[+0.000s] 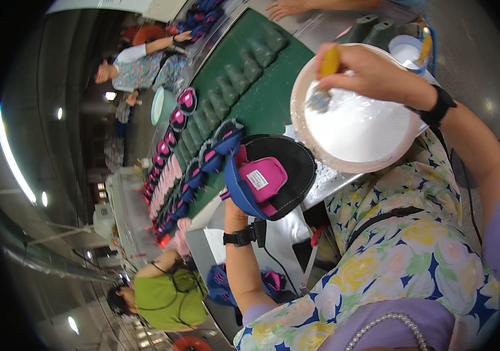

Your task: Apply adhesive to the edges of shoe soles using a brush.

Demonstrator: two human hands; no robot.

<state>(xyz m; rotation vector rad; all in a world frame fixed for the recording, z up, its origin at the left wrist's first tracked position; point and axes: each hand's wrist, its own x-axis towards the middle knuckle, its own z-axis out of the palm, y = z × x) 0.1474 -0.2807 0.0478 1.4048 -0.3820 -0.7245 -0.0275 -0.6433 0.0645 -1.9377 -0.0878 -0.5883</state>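
My left hand (236, 212), mostly hidden behind it, holds up a shoe upper (270, 178). The upper is blue outside, with a pink tongue bearing a white label and a black stitched piece spread round it. My right hand (358, 73) grips a brush by its yellow handle (330, 61). The brush's bristles (318, 101) are at the white liquid (355, 126) near the left side of a pale pink basin (303, 143). The held upper is beside the basin's lower left rim.
A green conveyor belt (288, 67) carries rows of dark green shoe lasts (251, 65) and blue-and-pink uppers (187, 100). More uppers (220, 286) lie beside my left forearm. A smaller tub (405, 50) stands beyond the basin. Other people (165, 292) work along the line; a co-worker's hand (285, 8) is at the top.
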